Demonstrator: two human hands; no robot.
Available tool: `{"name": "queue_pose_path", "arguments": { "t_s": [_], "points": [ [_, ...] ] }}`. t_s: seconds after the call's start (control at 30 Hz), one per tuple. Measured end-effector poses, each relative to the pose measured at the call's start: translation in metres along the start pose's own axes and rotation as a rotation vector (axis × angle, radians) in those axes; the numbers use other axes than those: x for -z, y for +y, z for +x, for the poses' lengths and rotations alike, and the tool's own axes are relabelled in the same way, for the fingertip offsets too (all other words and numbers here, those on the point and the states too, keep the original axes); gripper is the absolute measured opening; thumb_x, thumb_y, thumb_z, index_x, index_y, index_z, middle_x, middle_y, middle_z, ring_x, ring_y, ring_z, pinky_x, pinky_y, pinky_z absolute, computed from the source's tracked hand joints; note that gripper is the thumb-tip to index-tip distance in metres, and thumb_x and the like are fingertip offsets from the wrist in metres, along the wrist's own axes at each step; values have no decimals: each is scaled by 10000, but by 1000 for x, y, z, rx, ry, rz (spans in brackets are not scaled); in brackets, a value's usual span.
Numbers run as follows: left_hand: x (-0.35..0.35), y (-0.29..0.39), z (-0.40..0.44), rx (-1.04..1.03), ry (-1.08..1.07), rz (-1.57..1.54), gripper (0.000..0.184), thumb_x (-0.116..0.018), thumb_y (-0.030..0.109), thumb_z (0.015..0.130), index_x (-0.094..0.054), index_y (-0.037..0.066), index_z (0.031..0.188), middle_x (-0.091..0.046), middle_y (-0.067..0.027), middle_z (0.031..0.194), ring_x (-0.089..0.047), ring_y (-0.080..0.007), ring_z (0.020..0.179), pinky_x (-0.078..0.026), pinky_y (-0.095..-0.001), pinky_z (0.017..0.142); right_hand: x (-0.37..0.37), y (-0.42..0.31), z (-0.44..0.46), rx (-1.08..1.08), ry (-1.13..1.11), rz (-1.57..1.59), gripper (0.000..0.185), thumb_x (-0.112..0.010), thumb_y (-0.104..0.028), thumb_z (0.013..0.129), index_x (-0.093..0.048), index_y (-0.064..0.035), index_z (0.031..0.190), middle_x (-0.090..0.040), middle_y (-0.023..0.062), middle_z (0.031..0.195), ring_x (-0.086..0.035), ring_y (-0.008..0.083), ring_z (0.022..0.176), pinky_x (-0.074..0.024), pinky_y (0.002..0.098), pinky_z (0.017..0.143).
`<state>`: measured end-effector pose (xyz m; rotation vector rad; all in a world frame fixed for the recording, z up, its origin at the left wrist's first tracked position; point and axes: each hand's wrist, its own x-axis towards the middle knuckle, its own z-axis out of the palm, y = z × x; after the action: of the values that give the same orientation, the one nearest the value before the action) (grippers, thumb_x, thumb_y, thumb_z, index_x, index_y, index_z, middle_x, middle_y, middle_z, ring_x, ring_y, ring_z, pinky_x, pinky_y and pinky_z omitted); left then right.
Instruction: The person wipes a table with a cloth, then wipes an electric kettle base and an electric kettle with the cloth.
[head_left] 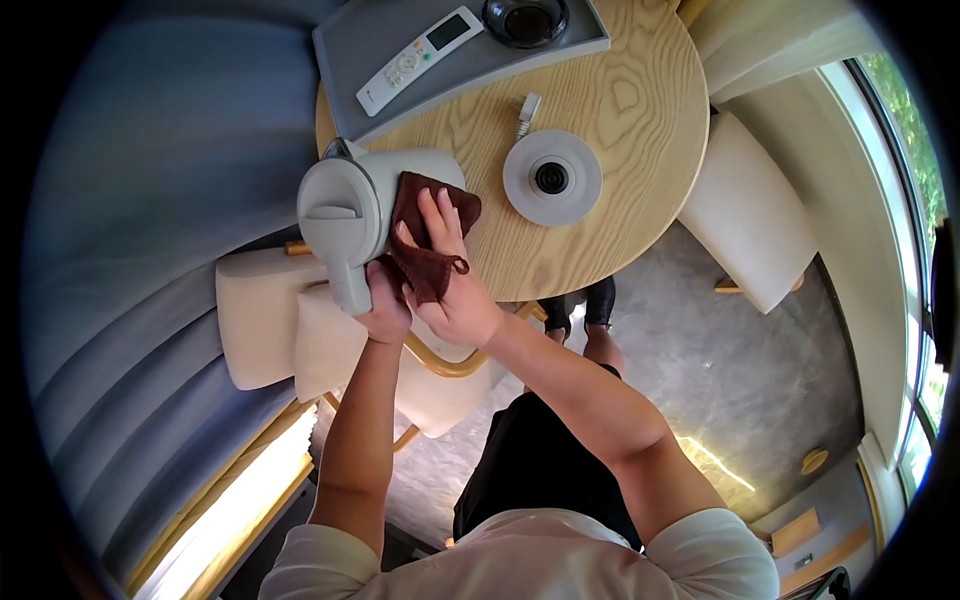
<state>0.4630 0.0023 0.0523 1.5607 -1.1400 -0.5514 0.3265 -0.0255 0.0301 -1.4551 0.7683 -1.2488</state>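
A white electric kettle (340,210) is tilted on its side over the left part of the round wooden table. My left hand (387,308) is closed round its handle, near the lower end. With my right hand (455,270) I press a dark brown cloth (420,225) against the kettle's body; the fingers lie over the cloth and the thumb is below it. The white round kettle base (575,205), with a black connector in its centre, rests on the table to the right of the cloth, its cord and plug (528,108) beside it.
A grey tray (350,50) at the table's far edge holds a white remote control (418,60) and a dark glass dish (525,22). Cream chairs (750,210) stand right and left below the wooden table (640,130). A blue-grey curtain hangs on the left, a window on the right.
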Motion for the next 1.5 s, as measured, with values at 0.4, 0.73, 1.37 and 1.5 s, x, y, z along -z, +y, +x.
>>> {"name": "queue_pose_path", "arguments": {
  "t_s": [0.4,0.73,1.37,1.5],
  "points": [
    [10,4,1,154,-106,-105,120,-430,68,1011,-542,33,1038,-533,-38,730,-509,-155,632,-469,-326,624,9,8,17,12,33,59,639,-631,-160,923,-558,-128,1557,-244,220,1748,-147,539,1608,-122,662,1285],
    [-8,14,5,102,-106,-187,151,-407,35,993,-442,87,856,-399,-10,611,-425,-166,544,-459,-364,586,37,27,59,-34,-69,169,633,-567,-165,939,-523,-90,1566,-307,190,1729,-214,490,1605,-101,641,1294],
    [-10,9,3,123,-72,-230,249,-403,59,1020,-422,102,776,-390,-13,593,-397,-161,538,-438,-370,582,43,37,91,-116,-87,204,562,-475,-163,985,-534,-18,1524,-501,245,1573,-433,418,1484,-216,495,1284],
    [-4,-1,0,154,-78,-244,171,-405,51,1027,-490,62,879,-409,-14,604,-402,-151,548,-444,-368,586,35,28,69,-128,-22,194,588,-502,-130,965,-519,-7,1539,-376,250,1668,-334,439,1551,-157,523,1300]
  ]
}}
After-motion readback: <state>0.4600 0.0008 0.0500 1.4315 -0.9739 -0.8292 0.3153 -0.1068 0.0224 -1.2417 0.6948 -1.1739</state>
